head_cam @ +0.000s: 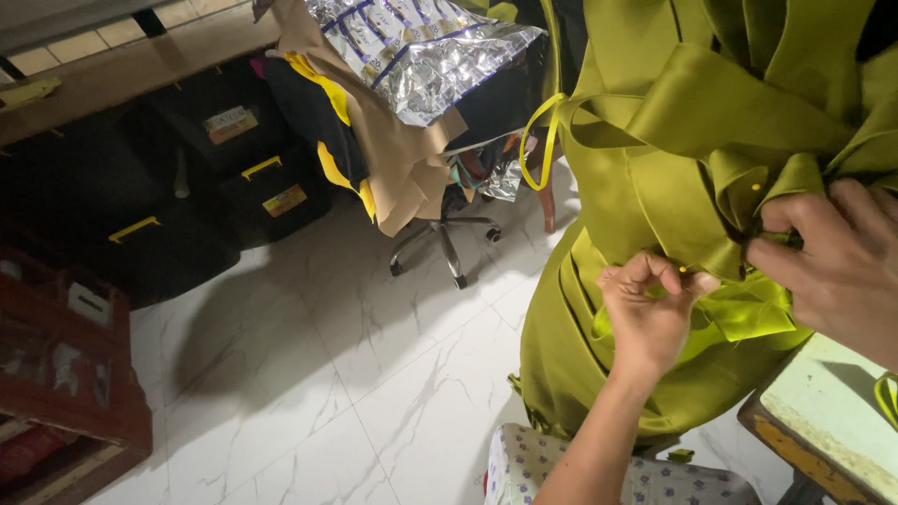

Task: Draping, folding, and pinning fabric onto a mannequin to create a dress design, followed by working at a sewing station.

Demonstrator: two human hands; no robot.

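- the olive-green satin garment [655,187] fills the right half of the frame, hanging in folds and pleats from the top edge down toward the floor.
- the left hand [645,313] sits right of centre, fingers curled in, pinching a yellow-headed pin [682,269] between thumb and forefinger, just beside a fold of the fabric.
- the right hand [832,257] at the right edge is closed on a bunched pleat of the garment, fingers pressed into the cloth (another yellow pin head [756,187] shows in the fabric just above it).
- a pale green surface [828,402] with a worn yellow edge sits at the lower right corner.
- a floral-patterned cushion [655,477] lies at the bottom, under the left forearm.
- the white marble-look floor [327,374] covers the centre and lower left.
- an office chair [444,234] piled with brown paper and silver foil sheets [421,47] stands at upper centre, dark storage cases [234,168] to its left.
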